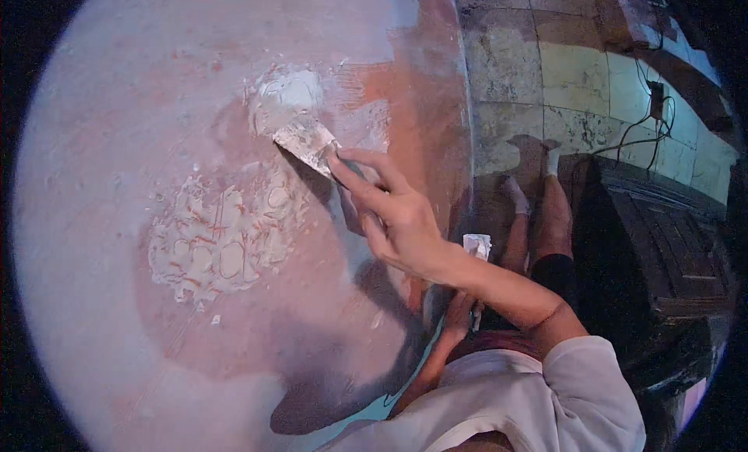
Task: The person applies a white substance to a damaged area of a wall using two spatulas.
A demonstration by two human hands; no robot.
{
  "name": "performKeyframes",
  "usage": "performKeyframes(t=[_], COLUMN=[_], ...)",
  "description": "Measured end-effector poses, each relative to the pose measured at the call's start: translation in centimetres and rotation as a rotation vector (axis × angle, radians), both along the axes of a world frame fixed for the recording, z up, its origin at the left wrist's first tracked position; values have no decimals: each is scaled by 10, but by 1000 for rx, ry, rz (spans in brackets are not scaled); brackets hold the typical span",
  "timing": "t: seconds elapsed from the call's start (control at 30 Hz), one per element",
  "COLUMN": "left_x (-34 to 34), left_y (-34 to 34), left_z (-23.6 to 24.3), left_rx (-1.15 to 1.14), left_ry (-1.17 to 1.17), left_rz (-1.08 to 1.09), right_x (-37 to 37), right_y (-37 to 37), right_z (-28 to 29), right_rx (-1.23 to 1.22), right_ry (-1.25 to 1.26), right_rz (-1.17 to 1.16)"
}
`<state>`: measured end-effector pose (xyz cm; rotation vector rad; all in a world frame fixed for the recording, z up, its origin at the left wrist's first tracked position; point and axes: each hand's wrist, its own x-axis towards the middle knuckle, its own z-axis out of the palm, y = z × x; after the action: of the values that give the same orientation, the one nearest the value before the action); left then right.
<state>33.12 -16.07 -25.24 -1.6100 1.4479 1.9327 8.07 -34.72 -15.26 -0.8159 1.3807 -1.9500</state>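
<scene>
My right hand (397, 214) is closed round the handle of a putty knife (306, 143). Its wide blade, smeared with white putty, lies against the wall (93, 179) at the lower edge of a wet-looking putty patch (288, 92). Below and left of the blade, a larger rough putty patch (210, 241) shows ridges and reddish streaks. Down by my waist, my left hand (460, 316) grips a flat putty-smeared tool (477, 245) whose end sticks up past my right forearm. Part of that tool is hidden, so its exact kind is unclear.
A bare reddish-brown strip (425, 117) runs along the wall's right side. Beyond it lies a tiled floor (506, 62), where my legs show. At the right stands a dark panelled piece of furniture (662, 241). Cables and a black plug box (657, 100) are near it.
</scene>
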Motion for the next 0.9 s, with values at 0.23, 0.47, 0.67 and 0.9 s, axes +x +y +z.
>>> performKeyframes(t=[0.23, 0.47, 0.67, 0.9], left_x=[-50, -51, -63, -60], left_y=[-21, -14, -18, -15], left_z=[37, 30, 42, 35], left_rx=[-54, -99, -95, -77], left_ry=[-205, -3, -30, -52], left_rz=[-148, 47, 10, 52], right_x=[-18, 7, -21, -11], right_y=[-34, -12, -18, -50], right_z=[-26, -44, -33, -68], right_rx=[-98, -3, -69, -143], right_ry=[147, 213, 229, 314], right_rz=[-166, -57, -232, -138])
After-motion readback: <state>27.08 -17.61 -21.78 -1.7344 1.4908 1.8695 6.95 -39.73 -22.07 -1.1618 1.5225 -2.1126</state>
